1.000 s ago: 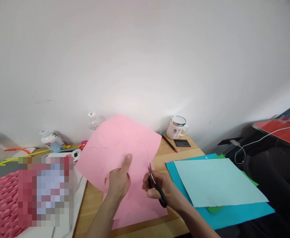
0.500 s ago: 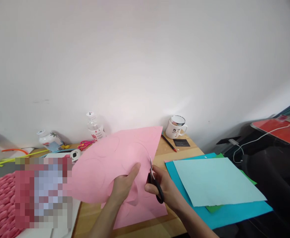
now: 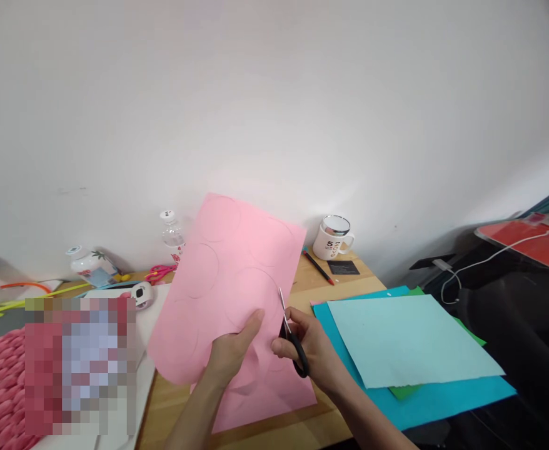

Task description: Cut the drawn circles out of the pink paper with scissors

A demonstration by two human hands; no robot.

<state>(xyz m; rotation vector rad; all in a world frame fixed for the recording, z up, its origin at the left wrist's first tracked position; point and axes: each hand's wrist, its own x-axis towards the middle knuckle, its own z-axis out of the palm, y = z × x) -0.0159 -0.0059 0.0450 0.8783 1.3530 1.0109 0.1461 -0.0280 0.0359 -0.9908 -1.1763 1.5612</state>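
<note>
A pink paper with several pencilled circles is held up above the wooden table. My left hand grips its lower part, thumb on the front and the other fingers hidden behind. Black-handled scissors are in my right hand, their blades at the paper's right edge beside a drawn curve. Beneath my hands another pink sheet lies on the table.
Light blue paper lies on blue and green sheets at the right. Behind stand a white mug, a pencil and a black card. A bottle, pink scissors and a knitted pink item are left.
The held pink paper has swung round, its upper left part rising and its left edge moving right. Both hands stay in nearly the same place, still gripping paper and scissors.
</note>
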